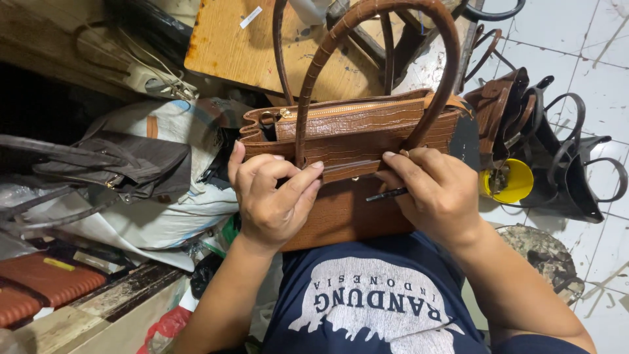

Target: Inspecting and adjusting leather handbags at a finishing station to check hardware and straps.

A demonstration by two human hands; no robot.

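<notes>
On my lap sits the brown crocodile-embossed handbag [354,164], my left hand [272,196] at nine o'clock clamped on its front flap, my right hand [436,193] at three o'clock pinching a thin dark tool [388,195]; I'd brace firmly and guide the tip slowly.

— What's that on the lap?

— A brown handbag [354,141], leather with a scaly crocodile-skin pattern. It rests against the person's front, its top tipped away from them.

— Closed?

— The gold zip along the top looks shut. Two stiff rounded handles arch up from it, and a narrow strap crosses the face.

— Anything else?

— A thin dark tool [386,195], like a small brush or pen, lies against the bag's front, below the strap.
</notes>
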